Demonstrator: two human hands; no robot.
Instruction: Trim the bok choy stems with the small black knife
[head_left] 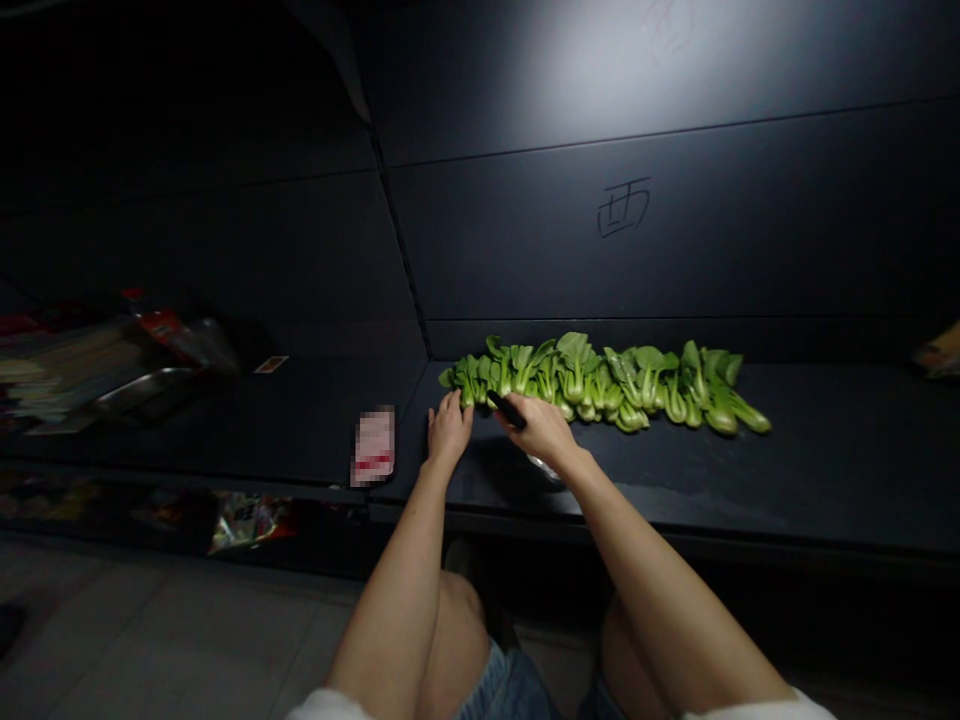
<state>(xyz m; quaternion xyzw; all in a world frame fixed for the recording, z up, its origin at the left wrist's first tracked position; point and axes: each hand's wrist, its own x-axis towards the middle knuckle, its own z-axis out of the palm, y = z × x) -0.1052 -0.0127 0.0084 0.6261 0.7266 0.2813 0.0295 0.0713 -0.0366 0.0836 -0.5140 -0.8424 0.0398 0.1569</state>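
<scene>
A row of green bok choy (577,375) lies along the back of a dark shelf, leaves toward the back panel and pale stems toward me. At the row's left end, my left hand (450,430) rests with its fingers stretched out, the fingertips at the nearest stems. My right hand (541,432) is closed around a spray bottle (547,470), in front of the row. The black spray head points forward and left, and a bit of the clear body shows under the hand. Most of the bottle is hidden by my hand.
A pink and white packet (373,447), partly blurred out, lies left of my left hand. Farther left are a metal tray (142,388), stacked papers (60,370) and a small card (271,364). Colourful packages (247,520) sit on the lower shelf.
</scene>
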